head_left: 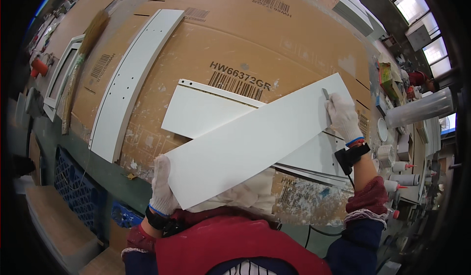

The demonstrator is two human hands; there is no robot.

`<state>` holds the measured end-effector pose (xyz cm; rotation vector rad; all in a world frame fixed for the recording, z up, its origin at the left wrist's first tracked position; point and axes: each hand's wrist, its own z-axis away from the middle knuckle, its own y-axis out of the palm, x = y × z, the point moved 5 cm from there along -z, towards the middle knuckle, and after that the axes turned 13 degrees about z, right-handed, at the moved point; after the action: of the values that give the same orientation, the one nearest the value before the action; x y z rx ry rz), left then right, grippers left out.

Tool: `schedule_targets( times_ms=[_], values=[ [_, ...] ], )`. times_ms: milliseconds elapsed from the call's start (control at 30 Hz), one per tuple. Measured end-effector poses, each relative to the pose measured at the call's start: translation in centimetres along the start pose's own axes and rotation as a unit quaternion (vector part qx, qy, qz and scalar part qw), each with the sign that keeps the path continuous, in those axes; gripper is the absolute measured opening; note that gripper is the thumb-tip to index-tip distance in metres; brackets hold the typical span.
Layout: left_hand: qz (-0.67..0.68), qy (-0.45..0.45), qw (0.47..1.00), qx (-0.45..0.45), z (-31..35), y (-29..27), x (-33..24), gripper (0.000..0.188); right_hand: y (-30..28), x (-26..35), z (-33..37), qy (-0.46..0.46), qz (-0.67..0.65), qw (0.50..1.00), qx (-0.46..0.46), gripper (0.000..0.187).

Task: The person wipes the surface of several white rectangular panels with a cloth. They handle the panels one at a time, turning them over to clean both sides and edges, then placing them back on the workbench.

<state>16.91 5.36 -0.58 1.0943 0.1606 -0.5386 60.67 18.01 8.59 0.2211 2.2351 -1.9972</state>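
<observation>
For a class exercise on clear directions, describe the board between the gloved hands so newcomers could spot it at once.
Find the brown cardboard sheet, then its near side. There, a white board slants up rightward between the left hand and right hand. Unlike the drilled panels beneath, its visible face shows no holes.

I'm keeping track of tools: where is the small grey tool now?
In the head view, the grey tool is on the right, held in the right hand at the top white board's upper right end.
</observation>
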Motion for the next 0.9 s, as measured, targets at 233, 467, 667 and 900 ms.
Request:
schedule_targets(
  times_ms=[233,467,667,900],
  values=[
    [0.084,-0.058,0.991,0.085,0.2,1.0,0.8,0.080,-3.5,20.5,6.8,-0.235,-0.055,0.965,-0.099,0.010],
    [0.198,-0.122,0.961,0.150,-0.2,2.2,1.1,0.089,-7.7,32.3,16.2,-0.471,-0.308,0.812,0.154,0.020],
    [0.193,-0.113,0.959,0.177,0.1,1.3,0.6,0.082,-4.8,10.2,7.3,0.061,-0.105,0.992,-0.032,0.022],
    [0.119,-0.095,0.979,0.136,0.0,1.4,1.0,0.085,-2.7,9.7,7.6,0.002,0.030,0.999,-0.044,0.022]
  ],
)
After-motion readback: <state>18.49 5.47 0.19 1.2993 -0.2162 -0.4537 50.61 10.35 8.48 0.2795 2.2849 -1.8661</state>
